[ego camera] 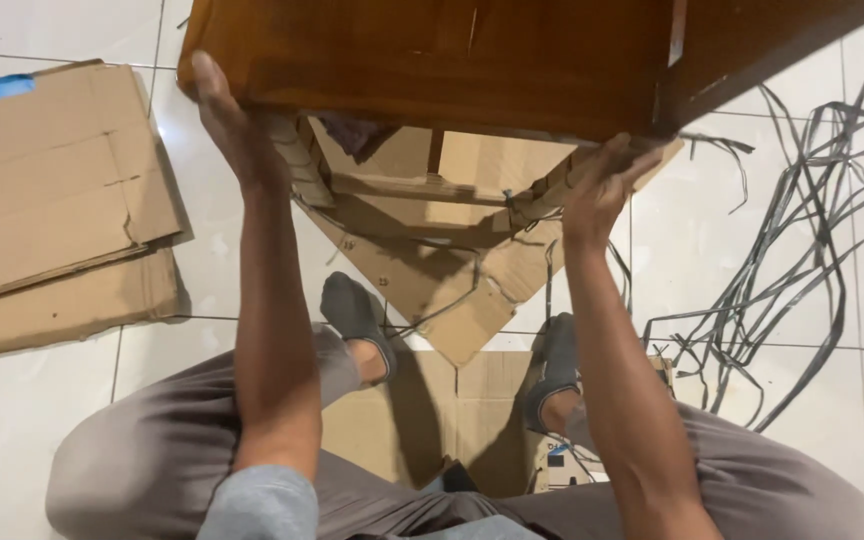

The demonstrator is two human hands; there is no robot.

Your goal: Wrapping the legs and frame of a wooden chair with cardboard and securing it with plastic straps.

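A dark brown wooden piece of furniture (452, 60) fills the top of the head view, lifted above the floor. My left hand (232, 125) presses flat against its left corner. On the right side, my right hand (602, 185) grips its lower edge. Below the wood I see legs wrapped in cardboard strips (297, 160) and a wooden crossbar (412, 188). Both arms reach upward over my knees, and my grey-socked feet (357, 315) rest on flattened cardboard (432, 285).
Flattened cardboard sheets (52, 200) with blue tape lie on the white tile floor at the left. A tangle of grey plastic packing straps (802, 230) spreads across the floor at the right. More cardboard (422, 420) lies between my legs.
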